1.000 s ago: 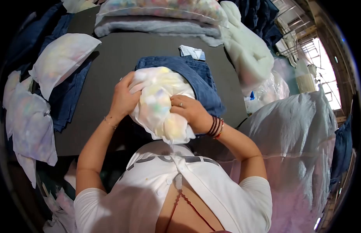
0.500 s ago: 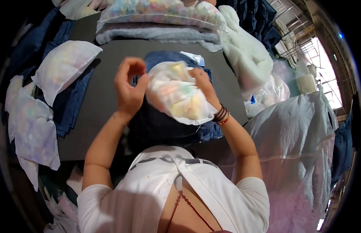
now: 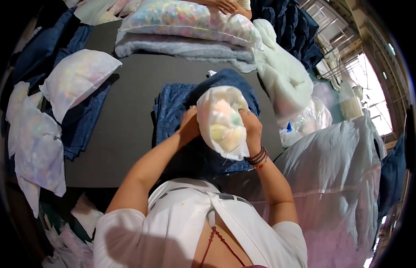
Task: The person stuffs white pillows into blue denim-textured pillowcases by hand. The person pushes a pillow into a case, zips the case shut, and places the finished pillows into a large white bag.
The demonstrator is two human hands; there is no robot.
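Frame centre: left hand [image 3: 190, 123] now rejoining left side of white pillow [image 3: 222, 119], grip hidden, cannot tell; right hand [image 3: 251, 127] gripping opposite edge, pillow being bracketed before blue fabric [image 3: 234, 79].

Beside the white pouch [image 3: 223, 123], the left hand [image 3: 189, 126] is partly hidden, apparently; beyond it, a co-worker [image 3: 244, 5] is cropped.

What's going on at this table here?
A person has a white stuffed insert between their left hand and right hand. Dark blue fabric shows around its far end; how much it covers isn't clear. Folded blue denim lies beneath, on the table. Another person's hand shows beyond the large multicoloured pillow.
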